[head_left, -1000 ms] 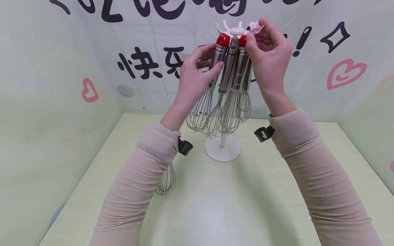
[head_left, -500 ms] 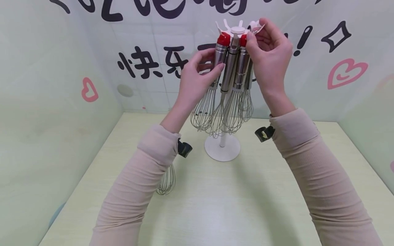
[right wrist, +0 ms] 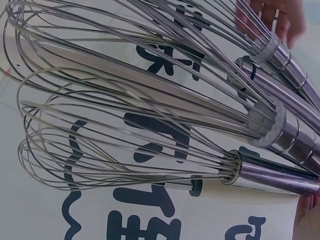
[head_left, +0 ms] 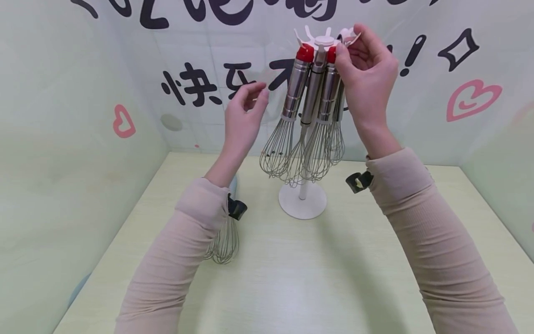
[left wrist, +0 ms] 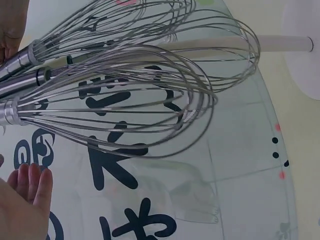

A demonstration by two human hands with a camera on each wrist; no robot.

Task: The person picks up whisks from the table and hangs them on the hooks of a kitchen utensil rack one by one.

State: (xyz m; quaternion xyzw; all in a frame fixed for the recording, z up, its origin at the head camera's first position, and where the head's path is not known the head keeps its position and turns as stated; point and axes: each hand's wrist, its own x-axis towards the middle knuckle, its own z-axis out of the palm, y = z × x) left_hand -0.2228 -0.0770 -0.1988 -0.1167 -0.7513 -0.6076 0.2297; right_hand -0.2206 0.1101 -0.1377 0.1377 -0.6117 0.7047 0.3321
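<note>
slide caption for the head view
Whisks hang from a white stand, its top held by the right grip; left grip empty alongside.

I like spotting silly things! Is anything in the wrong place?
One whisk lies on the table, partly hidden by the left sleeve, while several whisks hang from the white stand, so it looks left out. I see nothing spilled or broken.

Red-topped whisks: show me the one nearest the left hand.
The leftmost whisk on the white stand in the head view; the other red-topped one hangs nearer the right hand.
</note>
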